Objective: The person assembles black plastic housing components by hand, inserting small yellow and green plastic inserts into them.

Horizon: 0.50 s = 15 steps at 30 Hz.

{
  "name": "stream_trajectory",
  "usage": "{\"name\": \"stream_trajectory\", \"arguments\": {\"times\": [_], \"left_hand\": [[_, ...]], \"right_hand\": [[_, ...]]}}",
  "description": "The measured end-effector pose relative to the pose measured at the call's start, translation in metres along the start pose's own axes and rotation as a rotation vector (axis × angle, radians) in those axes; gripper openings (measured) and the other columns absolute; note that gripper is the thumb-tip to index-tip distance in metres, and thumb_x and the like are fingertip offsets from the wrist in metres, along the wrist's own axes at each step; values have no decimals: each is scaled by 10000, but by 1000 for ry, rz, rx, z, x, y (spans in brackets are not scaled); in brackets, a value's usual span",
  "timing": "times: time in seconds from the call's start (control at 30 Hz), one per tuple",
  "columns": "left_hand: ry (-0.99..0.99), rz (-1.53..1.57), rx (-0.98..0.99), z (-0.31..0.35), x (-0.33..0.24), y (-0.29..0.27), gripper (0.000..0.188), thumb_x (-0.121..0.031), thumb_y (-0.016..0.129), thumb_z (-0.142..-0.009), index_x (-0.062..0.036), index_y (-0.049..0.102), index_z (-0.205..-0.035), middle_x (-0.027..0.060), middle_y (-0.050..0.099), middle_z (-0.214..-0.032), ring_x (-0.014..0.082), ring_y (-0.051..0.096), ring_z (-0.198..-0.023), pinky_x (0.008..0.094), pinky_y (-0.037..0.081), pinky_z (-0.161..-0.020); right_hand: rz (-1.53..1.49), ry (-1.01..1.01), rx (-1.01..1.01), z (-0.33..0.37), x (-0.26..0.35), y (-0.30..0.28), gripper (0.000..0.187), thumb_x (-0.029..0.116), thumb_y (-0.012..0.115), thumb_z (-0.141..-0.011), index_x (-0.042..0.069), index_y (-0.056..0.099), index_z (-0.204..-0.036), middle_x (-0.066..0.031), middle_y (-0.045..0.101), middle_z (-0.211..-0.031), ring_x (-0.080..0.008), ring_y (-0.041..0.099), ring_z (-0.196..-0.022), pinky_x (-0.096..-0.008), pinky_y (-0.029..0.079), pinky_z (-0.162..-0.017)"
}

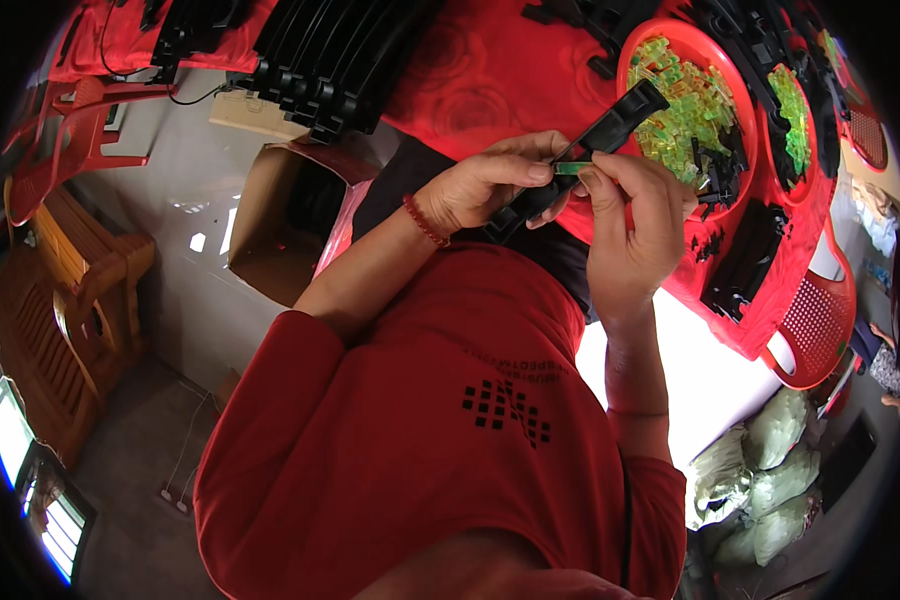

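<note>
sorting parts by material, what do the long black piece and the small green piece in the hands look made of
The long black piece looks like moulded plastic: matte, opaque, with sharp formed edges. The small green piece, pinched between left hand and right hand, seems to be clear tinted plastic, as light passes through it; too small to be sure.

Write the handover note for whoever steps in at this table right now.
Left hand: grips the long black plastic part at its lower end, over the lap.
Right hand: pinches a small green clear piece against the black part.
Supplies: red bowl of green clear pieces ahead; more black parts on the red tablecloth.
Done: piece brought to the part.
Left: whether it is seated cannot be told.
</note>
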<state>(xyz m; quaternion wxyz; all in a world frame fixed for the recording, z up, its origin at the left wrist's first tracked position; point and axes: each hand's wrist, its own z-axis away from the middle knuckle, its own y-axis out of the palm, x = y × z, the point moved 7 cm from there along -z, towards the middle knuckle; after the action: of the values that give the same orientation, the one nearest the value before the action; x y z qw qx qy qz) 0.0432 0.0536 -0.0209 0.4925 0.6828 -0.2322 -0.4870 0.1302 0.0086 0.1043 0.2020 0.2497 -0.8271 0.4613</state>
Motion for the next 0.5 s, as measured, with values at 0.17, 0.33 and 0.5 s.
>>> {"name": "stream_trajectory", "arguments": {"times": [0.17, 0.33, 0.5], "left_hand": [[-30, -68, -62, 0, 1, 0, 480, -371, 680, -849, -29, 524, -1147, 90, 603, -903, 153, 596, -700, 266, 468, -570], [-21, -178, -126, -3, -2, 2, 604, -442, 663, -817, -19, 490, -1212, 83, 579, -857, 149, 570, -652, 257, 449, -532], [-51, -178, -124, -3, 0, 3, 658, -459, 655, -810, 1, 468, -1242, 90, 581, -873, 151, 572, -653, 258, 455, -537]], "right_hand": [[59, 114, -48, 5, -11, 4, 128, 112, 771, -820, 111, 718, -937, 5, 630, -927, -157, 556, -862, -329, 317, -815], [145, 81, -2, 4, -11, 6, 111, 79, 741, -864, 74, 727, -975, -24, 595, -942, -110, 583, -775, -292, 356, -835], [140, 106, -21, 6, -19, 9, 114, 126, 766, -817, 127, 721, -921, 16, 602, -878, -142, 526, -830, -338, 304, -822]]}}
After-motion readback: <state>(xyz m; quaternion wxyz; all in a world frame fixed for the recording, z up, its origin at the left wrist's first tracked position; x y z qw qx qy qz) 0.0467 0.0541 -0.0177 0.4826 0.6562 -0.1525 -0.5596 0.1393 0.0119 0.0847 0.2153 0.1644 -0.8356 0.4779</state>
